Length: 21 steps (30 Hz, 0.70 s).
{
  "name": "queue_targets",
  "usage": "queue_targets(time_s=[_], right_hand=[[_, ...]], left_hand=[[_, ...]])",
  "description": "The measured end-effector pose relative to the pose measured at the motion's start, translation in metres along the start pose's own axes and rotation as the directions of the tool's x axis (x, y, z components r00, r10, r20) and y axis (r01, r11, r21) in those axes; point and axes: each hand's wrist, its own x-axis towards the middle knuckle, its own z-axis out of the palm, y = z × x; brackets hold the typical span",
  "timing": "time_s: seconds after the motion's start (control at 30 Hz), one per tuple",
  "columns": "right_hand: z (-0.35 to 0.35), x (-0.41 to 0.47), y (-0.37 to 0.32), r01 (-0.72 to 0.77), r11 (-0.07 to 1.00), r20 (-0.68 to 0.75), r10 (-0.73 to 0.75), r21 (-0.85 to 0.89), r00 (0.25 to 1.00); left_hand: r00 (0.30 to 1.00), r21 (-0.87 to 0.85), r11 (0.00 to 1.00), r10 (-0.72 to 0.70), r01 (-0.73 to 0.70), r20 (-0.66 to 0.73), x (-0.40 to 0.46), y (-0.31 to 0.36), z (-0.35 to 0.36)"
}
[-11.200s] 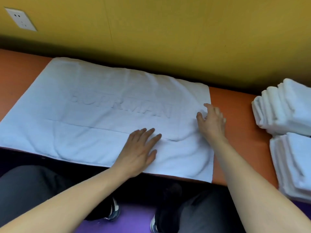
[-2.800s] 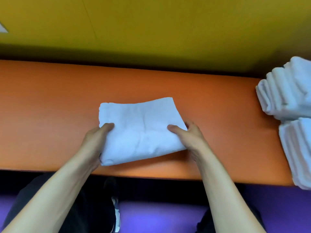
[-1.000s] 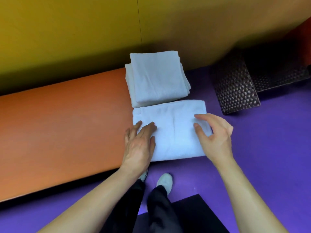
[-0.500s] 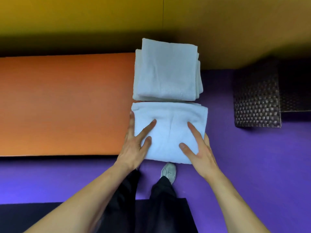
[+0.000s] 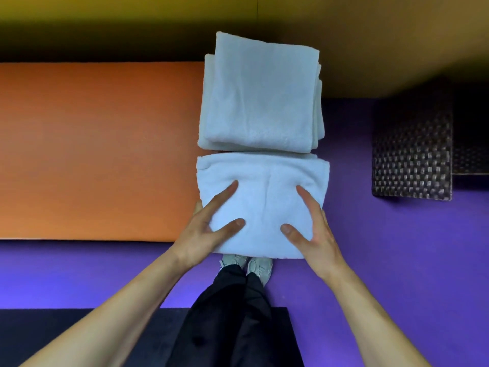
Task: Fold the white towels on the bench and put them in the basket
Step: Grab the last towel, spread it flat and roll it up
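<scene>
Two stacks of folded white towels stand at the right end of the orange bench. The far stack lies against the yellow wall. The near stack sits just in front of it and overhangs the bench's front edge. My left hand grips its left side, thumb and one finger on top, the other fingers down the side. My right hand grips the right side the same way. The dark woven basket stands on the purple floor to the right.
A yellow wall runs behind the bench. My legs and grey shoes stand below the near stack. A dark mat lies on the floor at the bottom left. Purple floor separates bench and basket.
My hands have slid from lying flat on the near stack out to its two sides. The view has moved closer, straight over the stacks.
</scene>
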Motion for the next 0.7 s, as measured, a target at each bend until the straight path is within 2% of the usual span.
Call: queue_targets(time_s=[0.13, 0.37, 0.5, 0.63, 0.7], right_hand=[[0.001, -0.001, 0.002, 0.004, 1.000, -0.038, -0.004, 0.006, 0.999], [0.003, -0.006, 0.006, -0.004, 0.994, -0.028, 0.007, 0.105, 1.000], [0.003, -0.008, 0.003, -0.027, 0.988, 0.007, 0.026, 0.149, 1.000], [-0.002, -0.018, -0.005, -0.004, 0.978, -0.093, 0.024, 0.209, 0.995], [-0.006, -0.032, -0.004, -0.008, 0.968, -0.130, 0.041, 0.249, 0.991]], left_hand=[[0.999, -0.025, 0.999, 0.036, -0.036, 0.001, 0.001, -0.005, 0.001], [0.974, -0.216, 0.973, -0.033, 0.083, 0.225, 0.013, -0.002, -0.018], [0.984, -0.198, 0.977, -0.040, 0.075, 0.173, 0.010, 0.003, -0.012], [0.997, -0.199, 0.980, 0.015, 0.001, 0.079, 0.001, 0.013, 0.002], [0.996, -0.200, 0.980, 0.024, -0.008, 0.080, -0.005, 0.022, 0.010]])
